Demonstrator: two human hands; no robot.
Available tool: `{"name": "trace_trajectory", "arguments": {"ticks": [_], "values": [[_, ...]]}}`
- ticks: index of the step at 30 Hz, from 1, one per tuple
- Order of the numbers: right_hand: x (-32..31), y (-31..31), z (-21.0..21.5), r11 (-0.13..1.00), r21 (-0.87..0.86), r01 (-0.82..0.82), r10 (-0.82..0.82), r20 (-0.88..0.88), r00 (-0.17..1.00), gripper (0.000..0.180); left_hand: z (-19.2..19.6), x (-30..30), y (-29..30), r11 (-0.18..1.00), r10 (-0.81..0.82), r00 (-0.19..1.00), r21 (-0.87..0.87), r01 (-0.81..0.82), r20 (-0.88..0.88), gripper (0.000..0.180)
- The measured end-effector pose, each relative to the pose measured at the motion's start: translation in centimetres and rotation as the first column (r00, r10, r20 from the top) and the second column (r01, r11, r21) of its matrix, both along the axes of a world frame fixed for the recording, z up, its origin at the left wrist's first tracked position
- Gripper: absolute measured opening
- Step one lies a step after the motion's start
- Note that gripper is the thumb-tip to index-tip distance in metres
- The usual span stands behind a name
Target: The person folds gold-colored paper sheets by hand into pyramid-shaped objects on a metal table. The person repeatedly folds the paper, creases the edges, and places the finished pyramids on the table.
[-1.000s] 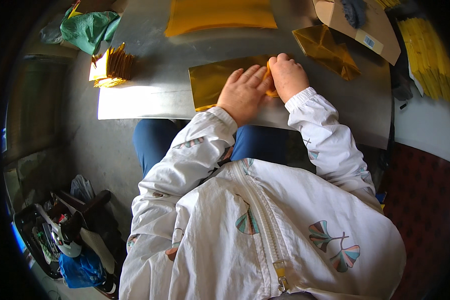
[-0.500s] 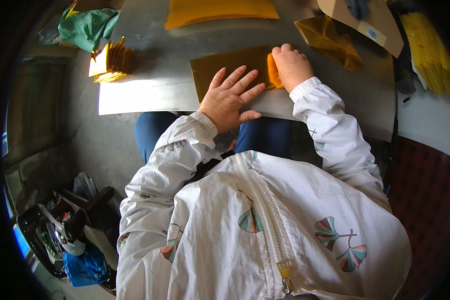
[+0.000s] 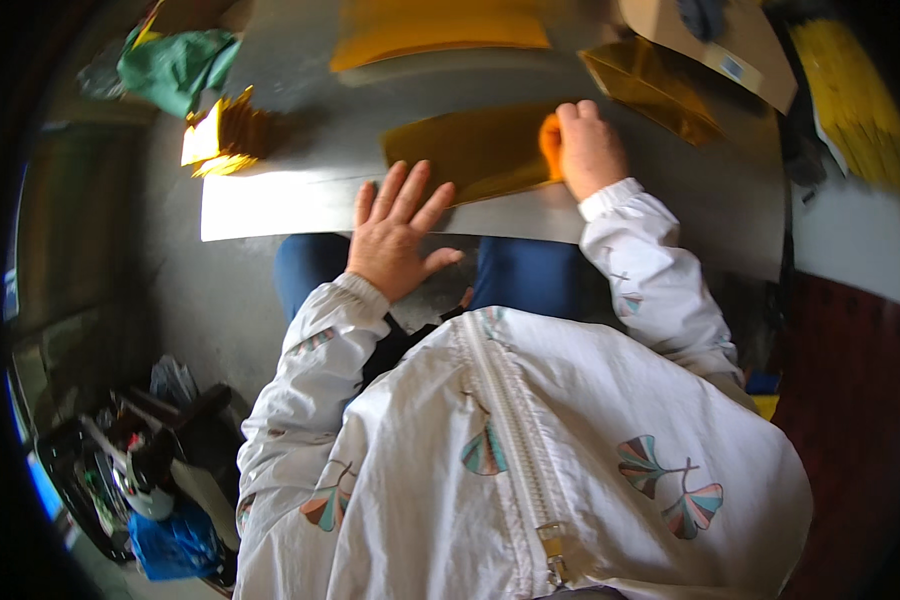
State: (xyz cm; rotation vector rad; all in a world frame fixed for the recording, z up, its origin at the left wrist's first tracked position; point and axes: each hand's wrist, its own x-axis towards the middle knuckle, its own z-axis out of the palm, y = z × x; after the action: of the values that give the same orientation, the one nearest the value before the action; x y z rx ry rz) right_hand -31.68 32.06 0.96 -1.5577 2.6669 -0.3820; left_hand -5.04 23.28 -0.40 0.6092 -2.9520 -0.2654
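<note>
A rectangular sheet of gold foil-like paper [image 3: 460,155] lies on the metal table in front of me. My right hand [image 3: 592,150] is closed at its right end, where a bright orange-gold edge bends up against the fingers. My left hand [image 3: 395,245] has its fingers spread at the sheet's lower left, over the table's near edge. Its fingertips are beside or just on the sheet's border; which of the two I cannot tell. Nothing is in that hand.
Flat gold sheets [image 3: 440,28] lie at the table's far side. To the left stands a bundle of folded gold pieces [image 3: 235,140]. At the right are a folded gold piece [image 3: 655,88], a cardboard box [image 3: 745,55] and a yellow pile [image 3: 855,105]. A green bag [image 3: 175,70] sits far left.
My left hand has slid left and toward me, off the middle of the sheet. The right hand stays at the sheet's right end, and the view has shifted slightly.
</note>
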Motion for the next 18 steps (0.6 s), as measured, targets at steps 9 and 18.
{"name": "trace_trajectory", "arguments": {"ticks": [9, 18], "values": [[6.3, 1.2, -3.7, 0.967, -0.125, 0.224, -0.218, 0.057, 0.974, 0.090, -0.2, -0.2, 0.1, 0.997, 0.002, 0.998, -0.081, 0.003, 0.069, 0.085], [1.9, 4.5, -3.2, 0.991, -0.075, 0.115, -0.120, -0.063, 0.991, 0.054, -0.4, -0.2, 0.1, 0.996, 0.014, 0.992, -0.091, -0.002, 0.124, 0.087]]}}
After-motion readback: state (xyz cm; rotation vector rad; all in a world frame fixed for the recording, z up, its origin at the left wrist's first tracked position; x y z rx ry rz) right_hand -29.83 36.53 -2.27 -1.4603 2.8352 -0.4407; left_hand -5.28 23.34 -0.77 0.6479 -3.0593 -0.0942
